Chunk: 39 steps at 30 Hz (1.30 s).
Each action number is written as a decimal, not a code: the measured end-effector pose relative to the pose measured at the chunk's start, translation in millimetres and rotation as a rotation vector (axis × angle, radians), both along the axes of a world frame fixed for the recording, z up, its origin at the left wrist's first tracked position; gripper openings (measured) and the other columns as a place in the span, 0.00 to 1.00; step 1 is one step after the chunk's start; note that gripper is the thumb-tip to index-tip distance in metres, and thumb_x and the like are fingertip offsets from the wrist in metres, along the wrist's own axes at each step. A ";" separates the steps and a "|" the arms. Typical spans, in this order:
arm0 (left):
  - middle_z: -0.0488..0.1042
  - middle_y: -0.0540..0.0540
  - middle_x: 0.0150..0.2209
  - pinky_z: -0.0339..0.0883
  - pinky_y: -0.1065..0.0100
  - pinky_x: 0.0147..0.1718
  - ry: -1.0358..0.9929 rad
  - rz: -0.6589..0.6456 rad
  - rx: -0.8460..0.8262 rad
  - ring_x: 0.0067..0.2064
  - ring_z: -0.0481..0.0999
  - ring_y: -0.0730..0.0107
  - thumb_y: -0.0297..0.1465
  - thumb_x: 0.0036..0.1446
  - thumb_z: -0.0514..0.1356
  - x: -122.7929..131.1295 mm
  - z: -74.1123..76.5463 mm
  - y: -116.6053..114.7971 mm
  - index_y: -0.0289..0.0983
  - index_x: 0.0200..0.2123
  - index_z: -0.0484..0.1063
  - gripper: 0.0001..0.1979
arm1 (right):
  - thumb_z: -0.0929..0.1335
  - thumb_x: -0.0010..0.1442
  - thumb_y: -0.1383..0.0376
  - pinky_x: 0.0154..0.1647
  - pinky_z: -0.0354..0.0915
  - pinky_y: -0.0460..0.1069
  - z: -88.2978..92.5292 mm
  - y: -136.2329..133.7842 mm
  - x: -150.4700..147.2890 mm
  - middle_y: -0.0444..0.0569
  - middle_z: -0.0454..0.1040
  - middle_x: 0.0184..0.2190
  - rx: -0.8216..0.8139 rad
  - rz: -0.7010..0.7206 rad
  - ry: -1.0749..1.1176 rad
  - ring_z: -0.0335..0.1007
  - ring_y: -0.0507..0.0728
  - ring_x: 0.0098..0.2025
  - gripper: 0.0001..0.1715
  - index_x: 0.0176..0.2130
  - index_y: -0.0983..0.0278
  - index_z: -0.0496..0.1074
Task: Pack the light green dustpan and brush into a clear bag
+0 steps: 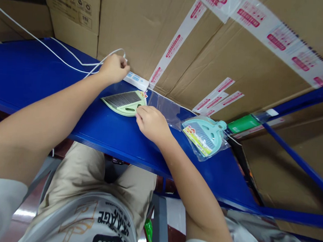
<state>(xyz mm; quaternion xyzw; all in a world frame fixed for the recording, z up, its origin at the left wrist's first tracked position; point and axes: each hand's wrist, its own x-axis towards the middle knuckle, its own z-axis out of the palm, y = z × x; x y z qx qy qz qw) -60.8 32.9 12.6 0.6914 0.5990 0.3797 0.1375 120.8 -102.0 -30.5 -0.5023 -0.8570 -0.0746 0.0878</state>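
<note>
A pale green mini dustpan with a grey brush (124, 102) lies on the blue table (30, 72), partly inside a clear plastic bag (166, 108). My right hand (150, 123) is closed, pinching the bag and the dustpan's edge at its right side. My left hand (114, 67) is closed at the bag's far end, close to a white power strip (136, 80) and its white cables (69, 58). What its fingers hold is hidden. A teal dustpan set sealed in a bag (206, 135) lies to the right of my right hand.
Large cardboard boxes with red and white tape (236, 60) stand right behind the table. A green packet (242, 123) lies at the table's far right. Blue rack bars (298, 158) run on the right. My lap shows below the table's front edge.
</note>
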 end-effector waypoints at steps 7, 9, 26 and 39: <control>0.86 0.40 0.42 0.69 0.59 0.59 0.001 -0.133 -0.088 0.55 0.81 0.49 0.31 0.59 0.62 -1.5 -6.1 2.8 0.36 0.39 0.83 0.10 | 0.66 0.72 0.59 0.48 0.74 0.59 -2.2 -3.7 4.7 0.64 0.74 0.57 -0.023 -0.153 0.142 0.78 0.66 0.47 0.20 0.55 0.66 0.77; 0.84 0.40 0.37 0.69 0.59 0.58 0.032 -0.173 -0.124 0.56 0.81 0.47 0.31 0.55 0.63 -0.4 -11.6 6.2 0.37 0.36 0.83 0.08 | 0.65 0.72 0.58 0.47 0.73 0.60 -0.5 -4.5 4.5 0.62 0.77 0.52 -0.059 -0.172 0.152 0.78 0.66 0.45 0.20 0.56 0.64 0.76; 0.85 0.39 0.45 0.69 0.55 0.58 -0.019 -0.202 -0.234 0.59 0.80 0.42 0.47 0.58 0.62 1.2 -19.3 17.4 0.39 0.47 0.83 0.22 | 0.62 0.73 0.61 0.51 0.70 0.61 -5.5 4.0 10.5 0.59 0.78 0.49 -0.039 -0.140 0.227 0.76 0.67 0.49 0.14 0.55 0.62 0.68; 0.84 0.42 0.41 0.76 0.52 0.48 -0.177 -0.303 -0.415 0.51 0.85 0.45 0.51 0.56 0.67 3.3 -6.9 2.0 0.45 0.50 0.84 0.24 | 0.72 0.66 0.54 0.41 0.73 0.54 -6.3 18.6 33.1 0.47 0.78 0.40 -0.125 -0.110 0.783 0.75 0.57 0.37 0.20 0.52 0.56 0.64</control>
